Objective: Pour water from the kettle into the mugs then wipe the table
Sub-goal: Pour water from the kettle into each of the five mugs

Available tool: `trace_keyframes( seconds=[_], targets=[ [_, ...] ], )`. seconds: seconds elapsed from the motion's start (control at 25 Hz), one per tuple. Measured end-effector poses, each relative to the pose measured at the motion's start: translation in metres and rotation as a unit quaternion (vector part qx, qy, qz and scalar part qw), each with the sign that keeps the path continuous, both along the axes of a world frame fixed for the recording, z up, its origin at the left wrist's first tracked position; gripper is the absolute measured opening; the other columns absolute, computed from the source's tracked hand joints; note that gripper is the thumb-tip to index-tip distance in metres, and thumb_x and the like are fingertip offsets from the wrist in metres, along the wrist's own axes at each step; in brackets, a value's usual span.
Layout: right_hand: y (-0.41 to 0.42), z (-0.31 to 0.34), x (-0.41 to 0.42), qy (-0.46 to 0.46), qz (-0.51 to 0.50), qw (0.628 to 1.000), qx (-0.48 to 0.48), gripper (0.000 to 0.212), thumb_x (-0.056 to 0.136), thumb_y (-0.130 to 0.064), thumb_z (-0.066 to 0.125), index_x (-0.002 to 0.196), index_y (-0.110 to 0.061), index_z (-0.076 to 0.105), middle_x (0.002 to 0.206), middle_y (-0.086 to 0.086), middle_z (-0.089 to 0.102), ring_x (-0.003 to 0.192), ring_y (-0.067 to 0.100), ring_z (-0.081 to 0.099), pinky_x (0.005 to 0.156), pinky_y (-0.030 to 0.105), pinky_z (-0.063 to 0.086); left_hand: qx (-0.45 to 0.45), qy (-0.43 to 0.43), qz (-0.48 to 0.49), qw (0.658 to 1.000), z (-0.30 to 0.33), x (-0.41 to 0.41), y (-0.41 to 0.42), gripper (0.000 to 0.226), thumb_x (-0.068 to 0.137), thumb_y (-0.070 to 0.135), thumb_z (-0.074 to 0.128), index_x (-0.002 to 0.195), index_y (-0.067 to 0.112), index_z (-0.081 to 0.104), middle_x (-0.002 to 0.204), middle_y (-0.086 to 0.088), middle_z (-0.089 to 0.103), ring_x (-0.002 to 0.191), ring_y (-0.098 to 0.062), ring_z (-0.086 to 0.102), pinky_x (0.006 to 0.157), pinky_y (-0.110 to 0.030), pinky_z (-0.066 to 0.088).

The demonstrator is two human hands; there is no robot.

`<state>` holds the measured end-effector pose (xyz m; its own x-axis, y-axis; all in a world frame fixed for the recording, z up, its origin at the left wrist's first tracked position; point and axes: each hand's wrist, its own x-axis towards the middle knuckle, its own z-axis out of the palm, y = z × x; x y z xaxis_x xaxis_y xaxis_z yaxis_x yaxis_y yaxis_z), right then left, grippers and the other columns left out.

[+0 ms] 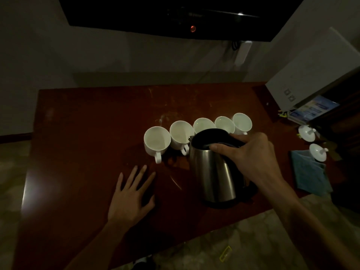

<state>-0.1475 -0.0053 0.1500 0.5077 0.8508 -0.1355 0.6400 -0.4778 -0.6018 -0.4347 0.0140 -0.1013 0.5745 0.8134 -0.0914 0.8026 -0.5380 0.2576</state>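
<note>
We see five white mugs in a curved row on the dark red counter (81, 133). Going left to right they are mug one (157, 142), mug two (181, 135), mug three (202, 124), mug four (224, 124) and mug five (242, 122), each touching or just beside its neighbour, all upright with mouths open to us. In this dim light we cannot tell whether any of them holds water; their insides look pale and bare.

The steel kettle (213, 172) stands just in front of mugs two to four, its spout toward mug two, its black lid closed. Our right hand (251, 152) has its grip wrapped round the kettle's black handle at the top, thumb laid over the lid. Our left hand (130, 195) lies flat on the counter in front of mug one, grip released, fingers spread.

At the right end of the counter lies a blue cloth (309, 172), with two white lids (318, 152) beside it. A faint wet smear shows behind the mugs.
</note>
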Motion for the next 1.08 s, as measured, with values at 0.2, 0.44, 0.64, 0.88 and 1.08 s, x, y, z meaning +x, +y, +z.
trace_keyframes(
  seconds=[0.2, 0.44, 0.64, 0.88, 1.08],
  targets=[
    [0.012, 0.012, 0.001, 0.002, 0.011, 1.0, -0.026, 0.066, 0.063, -0.054, 0.085, 0.119, -0.021, 0.074, 0.075, -0.019, 0.064, 0.074, 0.002, 0.067, 0.067, 0.028, 0.06, -0.001, 0.004, 0.001, 1.0, 0.0, 0.0, 0.0, 0.073, 0.094, 0.064, 0.038, 0.159, 0.038, 0.019, 0.169, 0.0, 0.01, 0.155, -0.024, 0.001, 0.12, -0.057, 0.003],
    [0.021, 0.017, 0.001, -0.015, 0.022, 0.999, -0.034, 0.047, 0.064, -0.056, 0.086, 0.102, -0.03, 0.075, 0.07, -0.02, 0.063, 0.07, -0.002, 0.063, 0.068, 0.029, 0.059, -0.004, 0.003, 0.002, 1.0, 0.001, 0.0, 0.0, 0.073, 0.093, 0.063, 0.039, 0.159, 0.038, 0.02, 0.168, 0.0, 0.012, 0.155, -0.024, 0.004, 0.12, -0.057, 0.005],
    [0.024, 0.018, 0.004, -0.016, 0.029, 0.998, -0.049, 0.05, 0.061, -0.06, 0.084, 0.101, -0.032, 0.074, 0.074, -0.017, 0.064, 0.075, 0.005, 0.068, 0.07, 0.032, 0.06, -0.005, 0.003, 0.005, 1.0, 0.003, 0.0, 0.001, 0.072, 0.093, 0.063, 0.038, 0.159, 0.037, 0.022, 0.168, 0.0, 0.012, 0.155, -0.024, 0.003, 0.121, -0.054, 0.0],
    [0.026, 0.021, 0.005, -0.011, 0.043, 0.997, -0.06, 0.045, 0.06, -0.06, 0.082, 0.093, -0.035, 0.066, 0.075, -0.016, 0.064, 0.075, 0.008, 0.069, 0.072, 0.038, 0.062, -0.009, 0.012, 0.006, 1.0, 0.002, 0.001, 0.002, 0.072, 0.093, 0.064, 0.037, 0.158, 0.037, 0.022, 0.168, -0.001, 0.013, 0.155, -0.025, 0.004, 0.12, -0.057, 0.005],
    [0.028, 0.022, 0.006, -0.01, 0.042, 0.997, -0.06, 0.045, 0.057, -0.062, 0.083, 0.091, -0.036, 0.066, 0.071, -0.02, 0.06, 0.075, 0.004, 0.066, 0.074, 0.039, 0.062, -0.005, 0.018, 0.003, 1.0, 0.001, 0.0, 0.001, 0.072, 0.093, 0.063, 0.037, 0.159, 0.037, 0.021, 0.168, -0.002, 0.015, 0.155, -0.026, 0.007, 0.119, -0.058, 0.008]
  ],
)
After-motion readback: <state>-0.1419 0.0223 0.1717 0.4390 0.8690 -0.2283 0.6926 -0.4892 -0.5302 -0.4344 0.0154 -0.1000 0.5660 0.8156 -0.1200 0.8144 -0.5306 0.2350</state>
